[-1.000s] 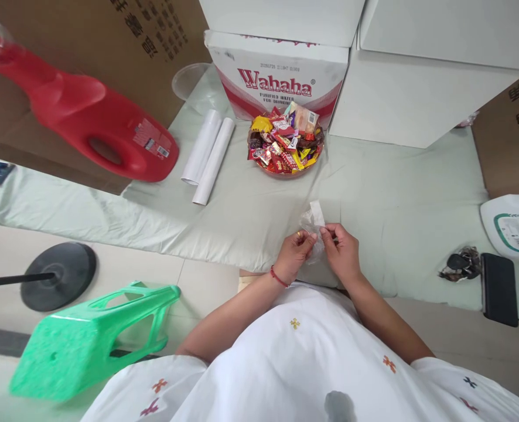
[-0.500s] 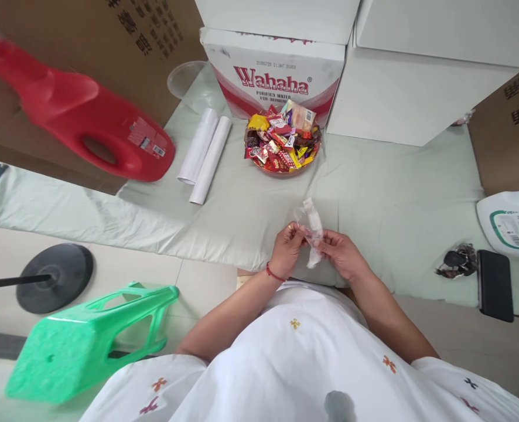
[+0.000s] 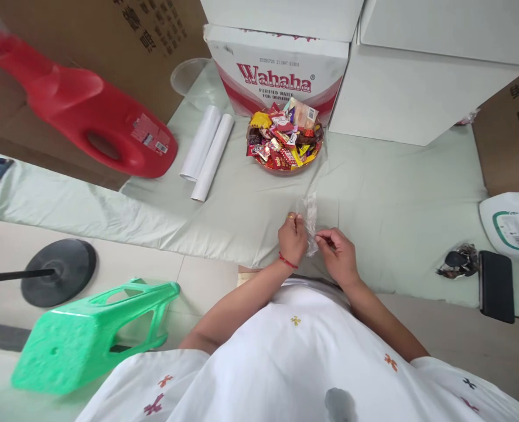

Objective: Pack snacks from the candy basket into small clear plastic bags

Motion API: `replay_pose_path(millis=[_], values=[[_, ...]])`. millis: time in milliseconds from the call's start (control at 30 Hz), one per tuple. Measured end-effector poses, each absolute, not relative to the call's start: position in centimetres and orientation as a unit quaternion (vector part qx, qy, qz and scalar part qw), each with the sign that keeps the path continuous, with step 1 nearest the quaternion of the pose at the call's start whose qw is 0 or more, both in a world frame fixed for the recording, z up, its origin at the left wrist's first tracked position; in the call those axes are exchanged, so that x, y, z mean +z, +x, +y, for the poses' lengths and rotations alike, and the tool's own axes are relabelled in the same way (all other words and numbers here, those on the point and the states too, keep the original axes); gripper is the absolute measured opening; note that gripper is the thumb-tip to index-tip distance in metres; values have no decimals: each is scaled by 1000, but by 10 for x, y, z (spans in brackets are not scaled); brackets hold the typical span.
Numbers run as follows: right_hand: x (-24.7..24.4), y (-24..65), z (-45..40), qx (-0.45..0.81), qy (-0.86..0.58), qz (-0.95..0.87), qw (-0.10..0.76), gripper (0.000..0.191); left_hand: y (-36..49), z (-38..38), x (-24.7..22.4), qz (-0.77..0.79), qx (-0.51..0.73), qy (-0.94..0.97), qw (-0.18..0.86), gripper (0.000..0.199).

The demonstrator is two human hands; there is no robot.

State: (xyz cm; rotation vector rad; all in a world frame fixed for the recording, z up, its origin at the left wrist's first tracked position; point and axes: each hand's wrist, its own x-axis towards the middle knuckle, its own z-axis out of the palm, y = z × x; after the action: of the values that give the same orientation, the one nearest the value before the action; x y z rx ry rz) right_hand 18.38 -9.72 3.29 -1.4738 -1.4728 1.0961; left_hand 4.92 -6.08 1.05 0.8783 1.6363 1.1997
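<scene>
Between my hands, near the front edge of the cloth-covered table, a thin crumpled plastic wrapper (image 3: pixel 311 215) stands roughly upright, whitish and partly see-through. My left hand (image 3: pixel 293 239), with a ring and a red string bracelet at the wrist, is closed on the wrapper's left side. On the other side my right hand (image 3: pixel 339 255) pinches its edge between thumb and forefinger. Whether anything is inside the wrapper I cannot tell. Beyond the hands sits a round bowl (image 3: pixel 281 170) heaped with colourful wrapped sweets (image 3: pixel 286 138).
Two white paper rolls (image 3: pixel 212 158) and a big red bottle (image 3: pixel 105 126) lie left. A Wahaha carton (image 3: pixel 277 70) and white boxes (image 3: pixel 386 94) line the back. At right are a black phone (image 3: pixel 497 287), dark crumpled foil (image 3: pixel 458 261) and a white jug (image 3: pixel 516 223). A green stool (image 3: pixel 66 346) lies lower left.
My left hand has turned, knuckles up, and risen slightly along the wrapper. My right hand has shifted slightly right. The wrapper now looks flatter and more see-through.
</scene>
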Motion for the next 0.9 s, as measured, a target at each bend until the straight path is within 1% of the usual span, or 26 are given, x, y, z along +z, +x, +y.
replay_pose_path(millis=[67,133,233,367,433,500,567,667,767,833,900], values=[[32,191,-92,476,-589,-517,399,21,44,-64,9,646,474,400,444,34],[31,199,-87,536,-585,-453,407,26,40,-66,8,619,463,406,487,37],[32,210,-80,616,-561,-388,393,38,39,-68,9,570,468,375,562,44],[37,212,-76,688,-510,-351,379,54,41,-70,15,513,477,355,619,52],[37,208,-75,706,-495,-355,361,56,41,-71,18,491,464,364,641,54],[35,201,-75,695,-508,-377,342,50,39,-71,19,486,454,363,653,55],[31,194,-76,650,-541,-410,342,45,37,-72,19,501,457,345,649,55],[26,184,-81,548,-596,-451,376,41,37,-75,20,546,456,332,619,52],[24,180,-83,474,-626,-462,412,36,40,-79,21,581,414,386,585,50],[24,181,-81,462,-629,-457,427,34,41,-82,21,567,386,416,597,47],[23,184,-77,473,-625,-438,440,34,39,-85,19,538,376,408,635,44]])
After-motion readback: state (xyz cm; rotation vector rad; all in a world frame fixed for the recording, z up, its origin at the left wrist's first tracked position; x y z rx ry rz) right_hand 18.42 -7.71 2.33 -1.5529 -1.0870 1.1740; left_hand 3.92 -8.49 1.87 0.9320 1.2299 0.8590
